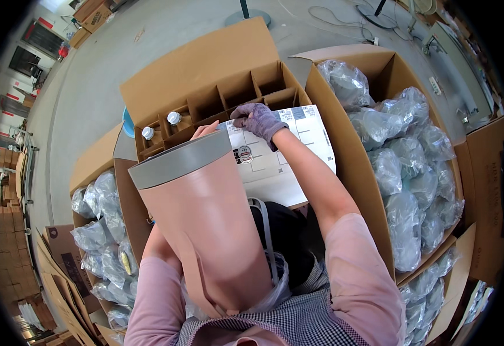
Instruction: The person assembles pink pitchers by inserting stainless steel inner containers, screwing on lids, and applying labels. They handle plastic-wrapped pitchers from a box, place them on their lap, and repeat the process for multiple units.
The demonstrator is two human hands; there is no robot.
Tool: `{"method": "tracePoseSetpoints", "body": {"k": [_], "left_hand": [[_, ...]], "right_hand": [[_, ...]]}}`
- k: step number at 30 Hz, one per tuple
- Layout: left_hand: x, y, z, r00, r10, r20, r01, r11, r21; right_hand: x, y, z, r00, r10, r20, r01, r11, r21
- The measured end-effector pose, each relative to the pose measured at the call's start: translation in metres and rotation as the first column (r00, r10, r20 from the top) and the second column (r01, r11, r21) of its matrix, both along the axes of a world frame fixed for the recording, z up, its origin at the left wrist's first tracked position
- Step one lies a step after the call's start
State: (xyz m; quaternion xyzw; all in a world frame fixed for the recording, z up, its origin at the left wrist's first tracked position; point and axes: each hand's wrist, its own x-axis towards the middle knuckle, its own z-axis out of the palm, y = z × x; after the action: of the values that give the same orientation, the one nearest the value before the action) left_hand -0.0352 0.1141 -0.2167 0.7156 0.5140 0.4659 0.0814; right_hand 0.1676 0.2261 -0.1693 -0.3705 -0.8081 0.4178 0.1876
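Observation:
A large pink cup-shaped container (206,196) with a grey rim and a handle-like strip leans in front of my chest. It covers much of my left forearm and hand. Past its rim, only the bare, closely held fingers of my left hand (204,130) show, by the left edge of a white label sheet (298,138). What they hold is hidden. My right hand (257,122), in a grey-purple glove, bends its fingers closed on the sheet's upper left part. Printed label outlines cover the sheet, which lies over the near side of a divided cardboard box (206,57).
Two white-capped bottles (174,118) stand in the box's left compartments. To the right, a cardboard box (381,230) holds several clear plastic-wrapped items (401,167). Similar wrapped items (105,230) fill a box at left. A stand's round base (248,18) rests on the floor beyond.

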Motion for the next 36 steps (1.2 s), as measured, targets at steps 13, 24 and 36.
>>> {"method": "tracePoseSetpoints", "body": {"k": [13,24,36], "left_hand": [[0.03,-0.022,0.023,0.573,0.442,-0.69,-0.367,0.891,0.266],[0.019,-0.012,-0.014,0.91,0.415,0.023,-0.411,0.907,-0.095],[0.01,-0.016,-0.011,0.798,0.325,-0.508,-0.416,0.907,-0.073]], "right_hand": [[-0.005,0.011,-0.017,0.999,0.038,0.007,-0.039,0.999,0.029],[-0.013,0.006,-0.029,0.995,0.078,0.055,-0.089,0.969,0.231],[-0.02,0.002,-0.061,1.0,-0.014,-0.016,0.017,0.98,0.199]]}}
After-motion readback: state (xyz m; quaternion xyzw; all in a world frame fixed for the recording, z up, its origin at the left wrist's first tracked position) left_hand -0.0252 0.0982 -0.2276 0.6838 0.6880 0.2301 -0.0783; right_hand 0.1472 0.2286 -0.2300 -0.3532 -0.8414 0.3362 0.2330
